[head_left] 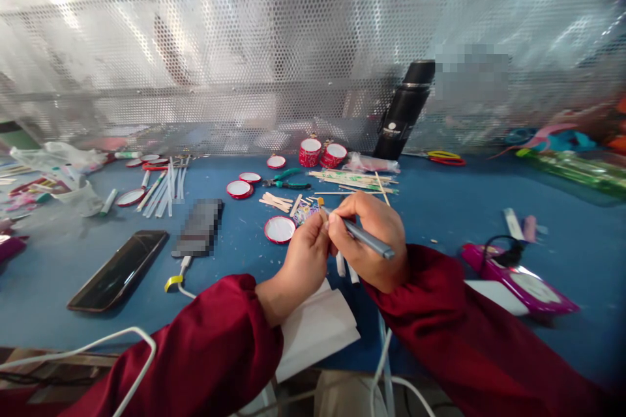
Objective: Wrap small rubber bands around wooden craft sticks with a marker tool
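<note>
My right hand point(376, 234) is closed around a grey pen point(368, 238), its tip pointing to the fingers of my left hand. My left hand point(306, 247) pinches a small piece with an orange-yellow end point(321, 201); its exact kind is too small to make out. Both hands meet above the blue table point(254, 254), fingertips almost touching. Just beyond them lies a pile of small coloured bits point(306, 210). Beside that are a red-rimmed white disc point(280, 229) and short wooden sticks point(276, 201). Folded white paper point(320, 332) lies under my left wrist.
Teal-handled pliers point(288, 182), bamboo sticks point(349, 177) and stacked red-rimmed discs point(310, 152) lie farther back. A black thermos point(405, 111) leans against the perforated metal screen point(303, 58). Phones point(117, 270) and white glue sticks point(159, 195) are left; a magenta glue gun point(523, 280) is right.
</note>
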Available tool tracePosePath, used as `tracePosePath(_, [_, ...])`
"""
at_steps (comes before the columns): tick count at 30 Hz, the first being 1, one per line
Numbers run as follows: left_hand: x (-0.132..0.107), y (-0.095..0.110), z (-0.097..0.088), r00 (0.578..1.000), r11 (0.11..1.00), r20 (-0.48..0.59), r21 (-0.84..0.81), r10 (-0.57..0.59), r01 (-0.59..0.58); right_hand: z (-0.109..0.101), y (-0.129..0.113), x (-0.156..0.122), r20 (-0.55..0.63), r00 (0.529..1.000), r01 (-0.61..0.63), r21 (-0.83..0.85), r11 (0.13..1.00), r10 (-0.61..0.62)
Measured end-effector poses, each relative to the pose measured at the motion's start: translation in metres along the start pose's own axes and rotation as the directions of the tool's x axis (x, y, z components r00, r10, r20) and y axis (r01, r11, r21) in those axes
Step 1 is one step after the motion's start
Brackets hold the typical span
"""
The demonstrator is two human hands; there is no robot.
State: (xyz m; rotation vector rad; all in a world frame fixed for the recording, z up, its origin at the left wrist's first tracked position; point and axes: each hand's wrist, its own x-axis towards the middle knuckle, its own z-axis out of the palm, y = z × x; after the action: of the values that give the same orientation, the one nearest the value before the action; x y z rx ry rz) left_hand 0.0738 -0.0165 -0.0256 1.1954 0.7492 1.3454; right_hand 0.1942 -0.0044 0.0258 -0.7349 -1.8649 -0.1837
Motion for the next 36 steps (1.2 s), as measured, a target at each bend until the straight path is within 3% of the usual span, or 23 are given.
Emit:
tracePosePath(10, [0.0003,-0.0012,0.0007,1.000,0.999,0.001,-0.048,0.005,-0.005,-0.0004,-0.0003,0.0001,-0.003,1.000,-0.010,-0.011,1.000,0.010])
tracePosePath(24, [0.0001,-0.0003,-0.0002,1.000,1.000,0.001,0.004,0.008,-0.008,0.0007,0.0007,-0.0010,0.007,1.000,-0.013,-0.007,1.000,0.013])
tracePosePath(36, [0.0024,0.0064,0.0020,1.000,1.000,0.003,-0.023,0.016,-0.016,-0.0014,0.0037,0.0003,-0.049,0.999,-0.014,-0.052,0.999,0.011])
